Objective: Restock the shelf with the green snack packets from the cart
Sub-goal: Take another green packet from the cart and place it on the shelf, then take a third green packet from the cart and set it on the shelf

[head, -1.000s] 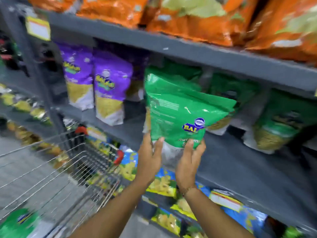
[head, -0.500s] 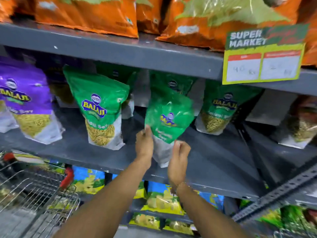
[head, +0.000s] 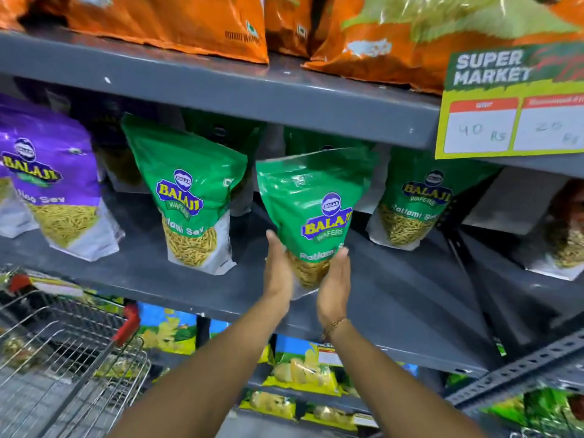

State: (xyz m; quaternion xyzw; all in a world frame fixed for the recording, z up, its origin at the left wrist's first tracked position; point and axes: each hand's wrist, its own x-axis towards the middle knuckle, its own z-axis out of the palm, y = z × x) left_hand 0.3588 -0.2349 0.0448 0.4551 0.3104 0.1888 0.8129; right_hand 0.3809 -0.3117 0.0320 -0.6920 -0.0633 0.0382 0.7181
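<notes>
A green snack packet [head: 311, 210] stands tilted on the grey middle shelf [head: 142, 273], its base near the front edge. My left hand [head: 279, 270] presses its lower left side and my right hand [head: 335, 279] cups its lower right side, so both hold it between them. Another green packet [head: 189, 194] stands to its left and a third green packet [head: 414, 207] to its right, with more green packets behind in shadow. The wire cart [head: 63, 368] is at the lower left.
Purple packets [head: 53, 184] fill the shelf's left end. Orange bags [head: 177, 23] crowd the shelf above. A yellow price sign [head: 512, 105] hangs at the upper right. Yellow and blue packets [head: 297, 371] sit on the shelf below. A brown packet [head: 568, 229] stands far right.
The view has swung right from the cart to the shelf. Both hands have carried the green packet onto the shelf between two others and turned it more upright, front facing out.
</notes>
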